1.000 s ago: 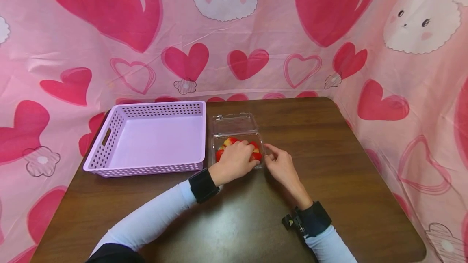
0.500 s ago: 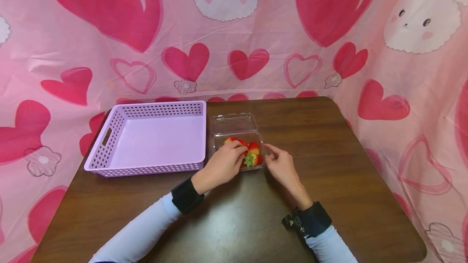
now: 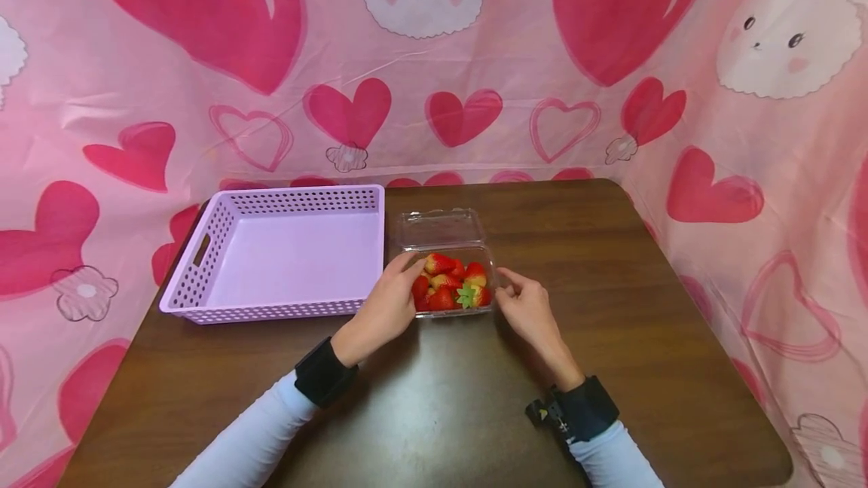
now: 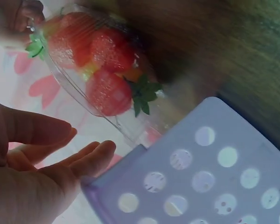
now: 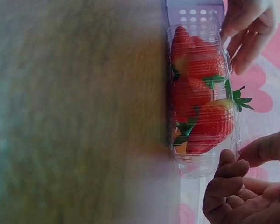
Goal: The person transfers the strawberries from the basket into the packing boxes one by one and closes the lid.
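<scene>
A clear plastic clamshell box [image 3: 450, 315] stands on the table with its lid [image 3: 439, 229] folded back. Several red strawberries [image 3: 442, 298] fill it, some with green leaves showing. My left hand [image 3: 388, 298] is at the box's left rim, fingers spread and relaxed. In the left wrist view, nothing lies between the thumb and fingers of that left hand [image 4: 42, 163]. My right hand [image 3: 532, 311] pinches the right rim of the box. The right wrist view shows its thumb and curled fingers [image 5: 233, 168] at the rim corner.
A shallow lilac basket [image 3: 271, 313] with perforated walls stands just left of the box. Both rest on a brown wooden table [image 3: 610, 262]. A pink curtain [image 3: 515, 21] with hearts and rabbits hangs behind and at the sides.
My left hand has drawn back leftward from over the strawberries to the box's left rim, uncovering the fruit. The right hand has stayed at the right rim.
</scene>
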`<state>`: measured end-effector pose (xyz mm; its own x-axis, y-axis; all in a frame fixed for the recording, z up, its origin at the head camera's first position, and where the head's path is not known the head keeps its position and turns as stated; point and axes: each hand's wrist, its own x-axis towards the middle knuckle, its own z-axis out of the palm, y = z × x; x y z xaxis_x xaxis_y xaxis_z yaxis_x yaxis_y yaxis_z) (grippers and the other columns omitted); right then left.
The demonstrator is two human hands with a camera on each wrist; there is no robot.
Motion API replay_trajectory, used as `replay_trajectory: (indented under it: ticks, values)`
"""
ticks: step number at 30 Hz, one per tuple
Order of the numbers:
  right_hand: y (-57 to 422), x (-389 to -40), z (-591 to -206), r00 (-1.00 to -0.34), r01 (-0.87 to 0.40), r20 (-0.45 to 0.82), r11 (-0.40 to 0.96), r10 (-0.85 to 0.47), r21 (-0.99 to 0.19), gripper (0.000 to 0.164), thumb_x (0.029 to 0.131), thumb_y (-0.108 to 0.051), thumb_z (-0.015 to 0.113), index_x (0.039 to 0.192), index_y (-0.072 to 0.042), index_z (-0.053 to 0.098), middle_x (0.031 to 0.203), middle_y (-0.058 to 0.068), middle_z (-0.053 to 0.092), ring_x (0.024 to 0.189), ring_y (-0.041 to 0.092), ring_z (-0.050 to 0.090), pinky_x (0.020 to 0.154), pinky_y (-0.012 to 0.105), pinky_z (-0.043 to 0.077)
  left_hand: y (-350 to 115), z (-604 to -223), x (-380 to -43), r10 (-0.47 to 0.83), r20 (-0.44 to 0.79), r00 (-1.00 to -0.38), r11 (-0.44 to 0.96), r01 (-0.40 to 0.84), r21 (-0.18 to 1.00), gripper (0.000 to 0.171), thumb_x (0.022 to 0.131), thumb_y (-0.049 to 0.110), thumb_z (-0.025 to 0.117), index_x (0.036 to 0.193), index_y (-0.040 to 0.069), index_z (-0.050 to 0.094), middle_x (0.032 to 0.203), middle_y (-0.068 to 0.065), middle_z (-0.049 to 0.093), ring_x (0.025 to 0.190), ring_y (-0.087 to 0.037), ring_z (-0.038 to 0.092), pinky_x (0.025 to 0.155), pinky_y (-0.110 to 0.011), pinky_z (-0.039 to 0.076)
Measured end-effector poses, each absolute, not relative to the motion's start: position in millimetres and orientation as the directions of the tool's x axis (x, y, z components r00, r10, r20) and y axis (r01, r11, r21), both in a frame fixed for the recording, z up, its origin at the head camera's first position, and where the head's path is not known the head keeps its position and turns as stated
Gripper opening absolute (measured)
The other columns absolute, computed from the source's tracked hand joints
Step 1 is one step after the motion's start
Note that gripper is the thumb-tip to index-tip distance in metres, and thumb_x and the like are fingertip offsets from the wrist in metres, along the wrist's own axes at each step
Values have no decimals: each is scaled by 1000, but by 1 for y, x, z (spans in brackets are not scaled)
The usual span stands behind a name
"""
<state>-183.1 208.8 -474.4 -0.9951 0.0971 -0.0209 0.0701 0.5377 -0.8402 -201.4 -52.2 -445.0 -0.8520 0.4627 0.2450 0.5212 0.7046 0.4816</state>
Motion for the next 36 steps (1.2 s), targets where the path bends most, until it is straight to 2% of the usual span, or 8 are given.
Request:
replay_trajectory:
  ticks: [5, 15, 19, 23, 28, 32, 34, 36]
  values:
    - [215, -181, -474, -996, 68, -25, 548, 87, -833, 43, 96, -10, 62, 137, 1, 67, 73, 5, 59, 62, 19, 52, 59, 31, 41, -56, -445, -206, 444, 226, -867, 693, 493, 527, 54, 88, -15, 63, 142, -10, 59, 150, -30, 51, 140, -42, 49, 115, -50, 40]
    - [225, -173, -474, -997, 66, -40, 547, 60, -835, 42, 96, -10, 62, 136, 0, 67, 71, 5, 61, 60, 20, 54, 58, 31, 45, -55, -445, -209, 372, 304, -877, 694, 480, 536, 40, 92, -11, 57, 131, -15, 64, 133, -33, 63, 120, -45, 65, 107, -52, 49]
    - [231, -176, -475, -998, 65, -52, 520, 40, -852, 37, 101, -12, 62, 136, 0, 66, 76, 8, 65, 60, 21, 57, 58, 31, 49, -51, -441, -212, 360, 271, -893, 712, 450, 539, 38, 94, -10, 56, 131, -15, 64, 128, -31, 66, 115, -44, 68, 103, -52, 51]
    - [234, -187, -475, -996, 88, -71, 434, 56, -897, 35, 106, -14, 57, 137, 0, 64, 82, 13, 66, 63, 21, 57, 57, 29, 50, -46, -434, -219, 355, 192, -915, 761, 402, 509, 39, 94, -8, 59, 132, -15, 63, 121, -30, 68, 107, -45, 69, 100, -53, 54]
    - [236, -211, -470, -989, 143, -131, 262, 62, -954, 37, 110, -13, 51, 143, 3, 59, 105, 20, 69, 72, 21, 57, 58, 29, 50, -38, -427, -229, 333, 74, -940, 823, 328, 464, 42, 93, -4, 65, 133, -15, 61, 116, -32, 67, 102, -46, 68, 97, -54, 55]
    - [237, -229, -470, -979, 201, -200, 164, 25, -966, 42, 110, -13, 53, 149, 4, 53, 130, 25, 65, 72, 15, 57, 59, 25, 49, -34, -429, -234, 323, 40, -946, 834, 304, 460, 28, 91, -4, 65, 118, -11, 67, 105, -29, 71, 96, -44, 70, 91, -54, 58]
    - [237, -236, -471, -972, 234, -236, 118, -6, -965, 44, 110, -12, 54, 151, 3, 50, 138, 26, 61, 69, 13, 56, 57, 22, 48, -34, -431, -235, 317, 43, -948, 834, 300, 464, 21, 89, -5, 65, 110, -10, 68, 100, -27, 72, 92, -43, 71, 87, -53, 59]
    - [237, -240, -473, -963, 265, -267, 71, -34, -962, 46, 109, -10, 55, 152, 4, 48, 141, 28, 57, 65, 12, 55, 56, 20, 48, -33, -434, -235, 309, 45, -950, 832, 293, 471, 19, 89, -5, 66, 107, -9, 70, 98, -25, 73, 91, -41, 71, 86, -52, 60]
